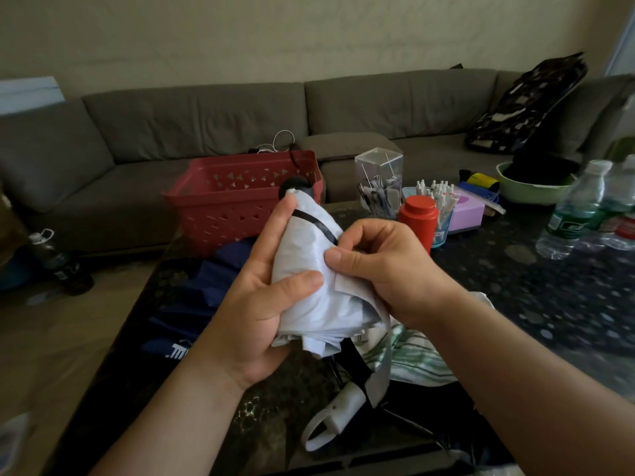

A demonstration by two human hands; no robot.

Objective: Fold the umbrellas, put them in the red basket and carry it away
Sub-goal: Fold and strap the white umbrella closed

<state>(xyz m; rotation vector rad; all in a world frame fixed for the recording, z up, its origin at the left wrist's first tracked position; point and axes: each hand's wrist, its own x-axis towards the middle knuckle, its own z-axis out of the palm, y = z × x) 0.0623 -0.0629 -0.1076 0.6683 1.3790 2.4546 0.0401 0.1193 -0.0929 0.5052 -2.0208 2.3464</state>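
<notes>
Umbrella [319, 286] in two-handed grip.

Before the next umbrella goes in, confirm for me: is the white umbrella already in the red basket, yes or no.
No: the white umbrella is held above the table in the left hand and right hand, in front of the red basket.

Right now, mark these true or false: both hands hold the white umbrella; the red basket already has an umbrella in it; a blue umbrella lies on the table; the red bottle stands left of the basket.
1. Both hands, left hand and right hand, hold the white umbrella: true.
2. The red basket holds an umbrella: false, none shows inside.
3. A blue umbrella lies on the table: true.
4. The red bottle stands left of the basket: false, right.
</notes>
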